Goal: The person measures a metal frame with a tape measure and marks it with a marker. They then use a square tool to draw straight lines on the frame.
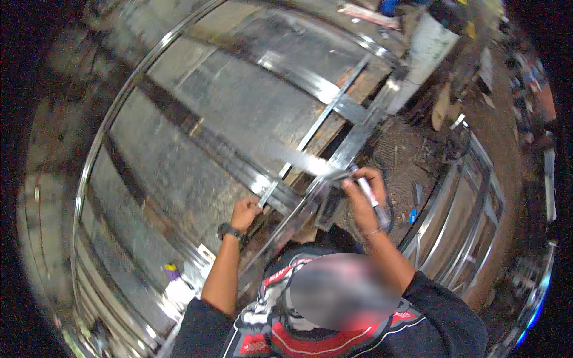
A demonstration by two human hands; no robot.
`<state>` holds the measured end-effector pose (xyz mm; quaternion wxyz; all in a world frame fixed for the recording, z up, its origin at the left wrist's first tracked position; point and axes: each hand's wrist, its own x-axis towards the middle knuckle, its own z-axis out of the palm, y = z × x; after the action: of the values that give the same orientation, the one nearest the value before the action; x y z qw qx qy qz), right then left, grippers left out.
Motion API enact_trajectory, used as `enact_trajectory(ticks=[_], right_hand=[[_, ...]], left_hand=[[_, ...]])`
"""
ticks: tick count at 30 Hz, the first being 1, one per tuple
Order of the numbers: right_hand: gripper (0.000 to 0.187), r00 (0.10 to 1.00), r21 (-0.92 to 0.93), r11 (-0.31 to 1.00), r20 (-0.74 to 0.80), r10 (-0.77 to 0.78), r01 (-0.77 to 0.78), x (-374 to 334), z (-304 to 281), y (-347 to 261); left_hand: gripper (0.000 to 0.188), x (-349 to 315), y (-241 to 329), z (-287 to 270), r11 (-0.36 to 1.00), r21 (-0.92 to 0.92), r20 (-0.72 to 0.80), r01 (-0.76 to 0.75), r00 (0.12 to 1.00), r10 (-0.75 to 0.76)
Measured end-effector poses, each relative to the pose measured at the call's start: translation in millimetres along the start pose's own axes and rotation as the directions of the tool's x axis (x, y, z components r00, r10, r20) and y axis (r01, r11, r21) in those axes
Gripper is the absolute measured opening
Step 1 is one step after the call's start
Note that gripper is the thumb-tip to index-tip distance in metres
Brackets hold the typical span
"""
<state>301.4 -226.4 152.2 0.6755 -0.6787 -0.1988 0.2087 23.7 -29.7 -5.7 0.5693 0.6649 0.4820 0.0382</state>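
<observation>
My left hand [245, 213] pinches the near end of a long narrow metal strip [325, 113]. The strip runs away to the upper right, lying across the crosspieces of a large shiny metal frame [256, 179]. A dark watch is on my left wrist. Closed around a white marker pen [364, 186] with a dark end, my right hand [369, 203] hovers beside the frame's right rail. From its fingers a flat silvery blade [301, 161], smeared by motion, reaches left over the strip; its exact kind cannot be made out.
Grey sheet panels [233, 101] lie under the frame's bars. A purple can with a yellow top [172, 272] is at lower left. To the right, a smaller metal frame [459, 209] leans near a small blue object [412, 216]. Scraps and a pale board [427, 56] sit beyond.
</observation>
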Motion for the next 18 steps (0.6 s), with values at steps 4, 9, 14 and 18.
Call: enact_trajectory(ticks=[4,9,14,18], right_hand=[[0.030,0.998,-0.013,1.000,0.059,0.016,-0.015,46.7,-32.4,-8.9],[0.032,0.986,-0.088,0.992,0.150,-0.075,0.089,115.1,-48.6,4.2],[0.031,0.978,0.069,0.996,0.197,-0.071,0.058,164.7,-10.1,2.9],[0.033,0.970,0.177,0.982,0.222,-0.103,0.064,182.7,44.3,4.5]], left_hand=[[0.035,-18.2,15.5,14.0,0.992,0.124,-0.275,-0.009,0.960,0.043],[0.035,-85.1,48.8,17.0,0.972,-0.216,-0.721,-0.094,0.687,-0.093],[0.019,-217.3,167.4,-4.7,0.816,-0.407,-0.797,-0.411,0.596,-0.097],[0.018,-348.9,289.1,-63.2,0.635,0.484,-0.258,-0.602,0.595,0.761]])
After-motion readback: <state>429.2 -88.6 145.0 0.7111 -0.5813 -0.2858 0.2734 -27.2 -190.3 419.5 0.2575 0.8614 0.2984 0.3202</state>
